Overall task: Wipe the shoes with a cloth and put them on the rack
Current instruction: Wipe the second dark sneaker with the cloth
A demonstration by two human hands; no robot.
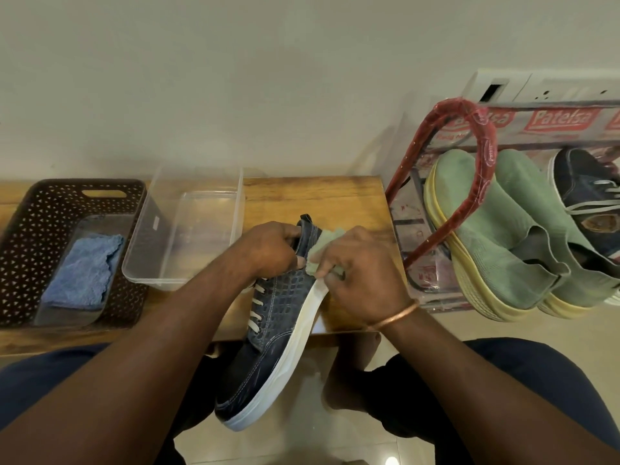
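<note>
Wiping the navy shoe (pixel 268 347) at the table's (pixel 335 196) six-o'clock edge.
Left grip (pixel 268 250) is clamping its heel; right grip (pixel 362 273) is clamping a green cloth (pixel 327 241) against its side, rack (pixel 487 142) at two o'clock.

Shoe (pixel 268 357) in left hand (pixel 268 253) looked matt navy, with an embossed grid upper and a smooth white sole. Cloth (pixel 327 238) under right hand (pixel 362 280) was fuzzy green fabric. Beyond the hands, bench (pixel 335 203) was wood with a slight sheen. Left of left hand, tub (pixel 201 229) was clear glossy plastic.
</note>
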